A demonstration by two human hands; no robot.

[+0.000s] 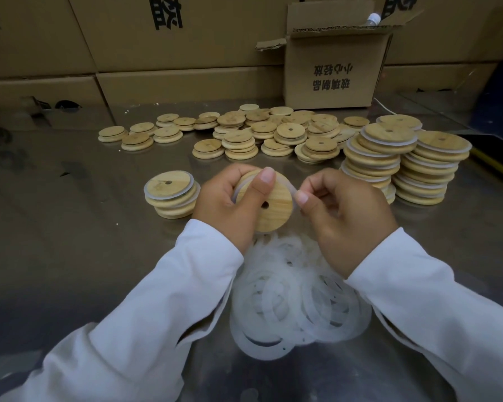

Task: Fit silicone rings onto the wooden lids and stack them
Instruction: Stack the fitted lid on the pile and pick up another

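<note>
At frame centre, the left hand [224,204] gripped a round pale-wood lid [275,206]; the right hand [343,213] pinched its translucent white silicone ring [291,189], best stretched evenly round the rim.

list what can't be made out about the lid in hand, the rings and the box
Head view, held lid: the left hand covers its left half, so how the silicone ring sits is unclear.
Head view, ring pile: the right hand and sleeves hide its edges.
Head view, open box: walls hide its contents.
</note>
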